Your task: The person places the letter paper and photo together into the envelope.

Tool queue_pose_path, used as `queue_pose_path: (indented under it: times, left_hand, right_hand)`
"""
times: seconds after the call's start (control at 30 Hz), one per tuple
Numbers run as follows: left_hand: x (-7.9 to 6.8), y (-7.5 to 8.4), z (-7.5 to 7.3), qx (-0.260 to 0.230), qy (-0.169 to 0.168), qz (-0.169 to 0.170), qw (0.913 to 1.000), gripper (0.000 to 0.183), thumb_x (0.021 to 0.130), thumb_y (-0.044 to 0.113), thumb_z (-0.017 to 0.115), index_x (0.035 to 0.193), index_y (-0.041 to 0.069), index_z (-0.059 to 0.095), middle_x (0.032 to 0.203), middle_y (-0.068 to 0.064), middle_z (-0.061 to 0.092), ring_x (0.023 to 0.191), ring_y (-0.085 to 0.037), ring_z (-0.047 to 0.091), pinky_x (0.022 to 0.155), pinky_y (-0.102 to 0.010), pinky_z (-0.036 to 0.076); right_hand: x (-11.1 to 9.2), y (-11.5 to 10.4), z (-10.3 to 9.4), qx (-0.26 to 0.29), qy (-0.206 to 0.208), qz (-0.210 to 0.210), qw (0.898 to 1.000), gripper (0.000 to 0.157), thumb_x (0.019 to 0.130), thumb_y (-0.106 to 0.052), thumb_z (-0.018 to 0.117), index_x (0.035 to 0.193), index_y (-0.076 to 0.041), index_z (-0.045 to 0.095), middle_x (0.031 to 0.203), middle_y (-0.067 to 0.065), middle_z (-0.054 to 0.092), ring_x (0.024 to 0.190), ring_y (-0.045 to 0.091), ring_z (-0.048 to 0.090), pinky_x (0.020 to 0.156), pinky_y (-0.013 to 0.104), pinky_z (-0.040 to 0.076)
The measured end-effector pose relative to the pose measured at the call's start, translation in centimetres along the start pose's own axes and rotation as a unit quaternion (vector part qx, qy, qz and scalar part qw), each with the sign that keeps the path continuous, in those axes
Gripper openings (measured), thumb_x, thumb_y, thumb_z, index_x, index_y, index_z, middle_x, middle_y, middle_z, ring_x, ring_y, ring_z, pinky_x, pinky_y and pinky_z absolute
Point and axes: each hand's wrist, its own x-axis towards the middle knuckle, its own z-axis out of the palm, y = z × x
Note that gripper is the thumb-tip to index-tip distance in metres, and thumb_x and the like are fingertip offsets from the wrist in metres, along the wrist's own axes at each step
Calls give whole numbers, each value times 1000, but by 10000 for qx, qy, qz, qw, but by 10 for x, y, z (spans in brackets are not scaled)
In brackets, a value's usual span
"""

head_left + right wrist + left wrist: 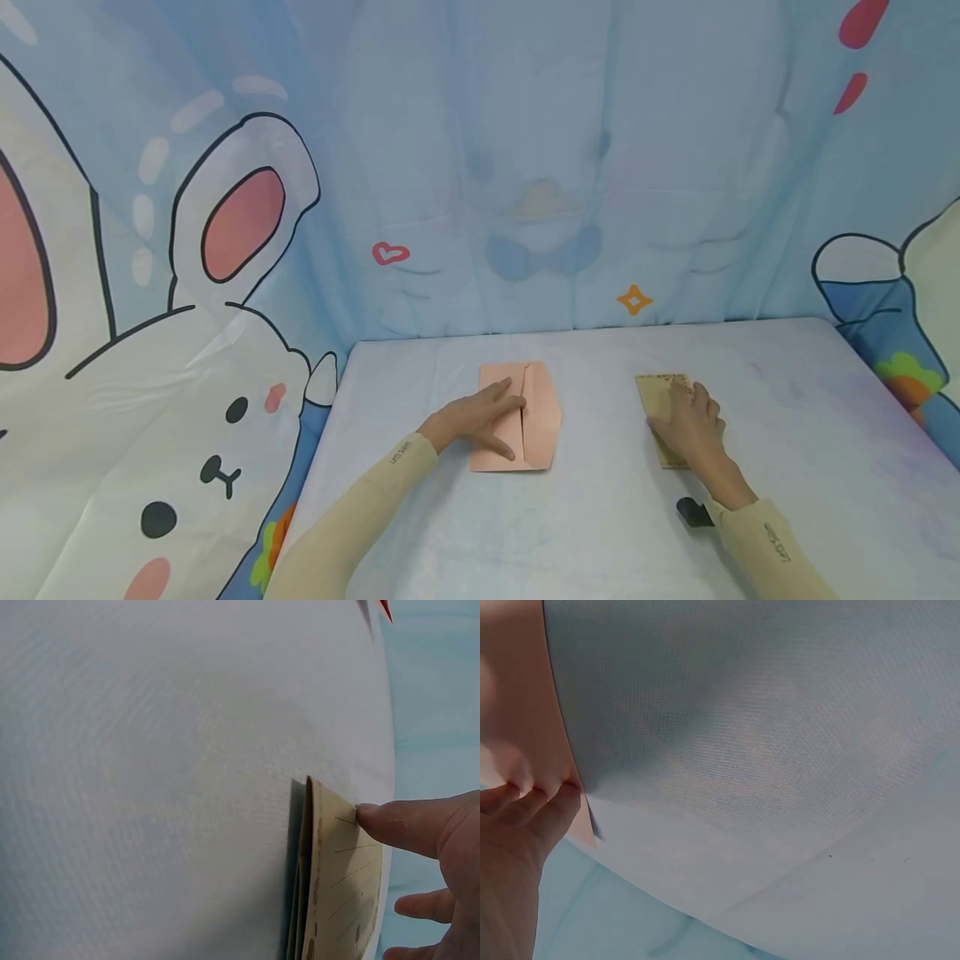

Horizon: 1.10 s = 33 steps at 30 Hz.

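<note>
In the head view my left hand (pixel 480 419) rests on a pink envelope (pixel 540 417), its fingers spread across the front. The envelope lies flat on the table, with a pointed flap extending to its right. In the left wrist view, fingertips of the left hand (pixel 517 840) touch the envelope (pixel 525 682) near its edge. Farther right, my right hand (pixel 692 423) lies over a folded tan paper (pixel 656 396). The right wrist view shows the thumb (pixel 401 825) touching the lined face of that paper (pixel 345 870), whose folded layers show at the side. Part of the paper is hidden under the hand.
A white cloth covers the table (pixel 600 533). A black object (pixel 693 512) shows by the right sleeve's cuff. Behind the table hangs a blue curtain (pixel 420 125) printed with cartoon figures, and a large white rabbit print (pixel 187 400) fills the left side.
</note>
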Motion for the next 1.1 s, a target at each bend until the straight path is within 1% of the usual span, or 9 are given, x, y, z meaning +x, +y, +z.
queue_pose_path:
  times: [0.2, 0.27, 0.4, 0.53, 0.7, 0.83, 0.97, 1.03, 1.1]
  left_hand:
    - [0, 1, -2, -8, 64, 22, 10000, 94, 77, 73, 71, 154, 38, 30, 171, -8, 6, 156, -30, 19, 114, -50, 39]
    - [0, 1, -2, -30, 78, 42, 10000, 94, 77, 72, 71, 154, 37, 30, 171, -9, 6, 156, -30, 19, 114, -50, 40]
    - [2, 0, -2, -50, 77, 49, 9999, 95, 77, 72, 72, 155, 36, 30, 171, -9, 6, 156, -30, 20, 114, -49, 40]
    - [5, -1, -1, -14, 71, 7, 10000, 94, 76, 73, 71, 154, 37, 30, 171, -9, 7, 156, -30, 19, 114, -49, 40]
    - [6, -1, -1, -20, 64, -22, 10000, 95, 77, 72, 71, 154, 36, 30, 171, -9, 6, 156, -30, 18, 115, -49, 38]
    - [5, -1, 0, -45, 54, 0, 10000, 95, 77, 71, 71, 155, 36, 30, 171, -10, 6, 156, -30, 18, 116, -50, 38]
    - [4, -1, -1, -52, 110, 50, 9999, 94, 78, 70, 72, 154, 35, 31, 170, -11, 7, 156, -30, 19, 114, -50, 39]
    - [3, -1, -2, -62, 116, 74, 9999, 94, 78, 69, 72, 154, 35, 30, 170, -12, 7, 156, -31, 19, 114, -50, 40]
    - [2, 0, -3, -91, 115, 80, 9999, 94, 78, 69, 73, 155, 34, 30, 170, -11, 6, 156, -30, 18, 114, -49, 40]
  right_hand:
    - [2, 1, -3, -29, -84, 91, 9999, 84, 93, -24, 67, 148, 19, 20, 146, 52, 10, 130, 72, 15, 97, 81, 22]
    - [3, 2, -4, -44, -104, 119, 9999, 87, 92, -27, 68, 148, 20, 20, 144, 53, 13, 128, 72, 18, 96, 80, 24]
    - [8, 5, -9, -156, -159, 221, 9995, 98, 89, -34, 71, 149, 20, 15, 138, 55, 18, 123, 72, 24, 92, 78, 30]
    - [15, 12, -13, -170, -282, 307, 9990, 111, 87, -42, 75, 150, 19, 7, 133, 57, 19, 120, 72, 25, 90, 77, 31]
    - [21, 22, -16, 5, -455, 297, 9985, 120, 84, -49, 78, 151, 19, 4, 130, 57, 19, 117, 70, 25, 87, 73, 36]
    - [25, 32, -17, 15, -548, 106, 9984, 120, 85, -50, 76, 150, 21, 5, 130, 58, 19, 116, 72, 27, 89, 74, 36]
    - [28, 42, -18, -29, -680, 21, 9977, 115, 89, -50, 72, 150, 20, 4, 133, 58, 21, 117, 74, 28, 93, 76, 35]
    - [29, 47, -19, 30, -756, -25, 9971, 111, 91, -48, 70, 151, 20, 4, 135, 56, 22, 118, 74, 29, 94, 75, 36]
    - [28, 51, -22, 170, -810, -156, 9964, 104, 94, -42, 68, 151, 20, 6, 134, 55, 27, 117, 71, 34, 93, 73, 39]
